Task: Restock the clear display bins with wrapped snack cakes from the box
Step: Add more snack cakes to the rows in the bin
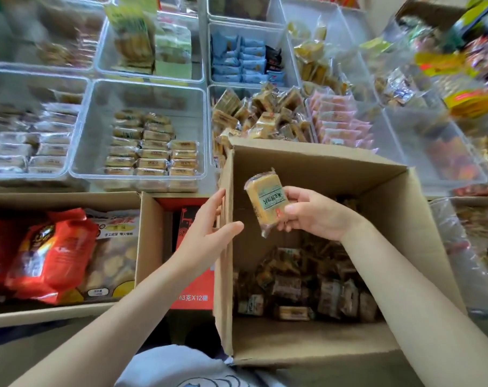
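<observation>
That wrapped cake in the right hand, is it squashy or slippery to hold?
The wrapped cake looks light: the right hand pinches it by one edge. Its glossy film is probably slick and crinkly. The soft-looking block could likely dent if squeezed.

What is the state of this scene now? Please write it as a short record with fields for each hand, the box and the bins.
right hand: right hand holds one wrapped snack cake above the open box
left hand: left hand open, fingers straight on the left wall of the cardboard box
box contents: many wrapped cakes lie loose at the bottom
bin behind box: clear bin heaped with similar tan cakes
bin to its left: clear bin with cakes in neat rows, far half bare
left of box: red snack bags in another carton
</observation>
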The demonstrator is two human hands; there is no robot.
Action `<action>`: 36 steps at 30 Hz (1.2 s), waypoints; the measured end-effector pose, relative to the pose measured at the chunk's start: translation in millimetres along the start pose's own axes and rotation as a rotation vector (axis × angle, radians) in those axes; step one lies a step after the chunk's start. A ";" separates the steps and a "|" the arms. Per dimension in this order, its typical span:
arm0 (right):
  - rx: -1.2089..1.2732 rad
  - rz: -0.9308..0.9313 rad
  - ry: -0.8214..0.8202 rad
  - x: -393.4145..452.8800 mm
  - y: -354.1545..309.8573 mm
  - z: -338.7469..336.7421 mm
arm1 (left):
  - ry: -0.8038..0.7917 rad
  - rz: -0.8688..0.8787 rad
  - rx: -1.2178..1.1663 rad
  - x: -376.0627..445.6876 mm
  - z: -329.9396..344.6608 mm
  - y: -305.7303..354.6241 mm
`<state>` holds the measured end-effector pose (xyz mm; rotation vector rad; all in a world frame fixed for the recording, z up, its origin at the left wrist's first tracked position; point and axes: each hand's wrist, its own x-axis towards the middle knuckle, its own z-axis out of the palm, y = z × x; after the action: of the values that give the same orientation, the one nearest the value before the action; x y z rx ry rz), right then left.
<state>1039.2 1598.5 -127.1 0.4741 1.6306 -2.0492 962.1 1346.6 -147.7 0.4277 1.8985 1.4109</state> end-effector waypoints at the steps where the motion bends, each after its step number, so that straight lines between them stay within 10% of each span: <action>1: 0.056 -0.058 -0.051 -1.2 -10.4 10.7 | -0.005 0.010 0.016 2.6 -6.5 -1.1; 7: 0.077 -0.227 0.015 26.4 -79.3 75.9 | 0.155 0.070 0.253 36.3 -76.1 -18.4; 17: -0.708 -0.239 0.465 199.8 -142.9 102.7 | 0.297 0.057 1.046 155.4 -240.3 -83.5; 26: -1.507 -0.005 0.727 358.4 -104.6 82.2 | 0.169 -0.039 1.084 171.5 -255.1 -100.5; 36: -1.944 0.181 0.664 404.3 -81.2 81.8 | 0.181 -0.065 1.072 173.7 -254.5 -101.8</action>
<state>661.2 1472.9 -261.6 0.4238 2.7612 0.4663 677.0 1247.7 -267.0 0.7245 2.6749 0.2716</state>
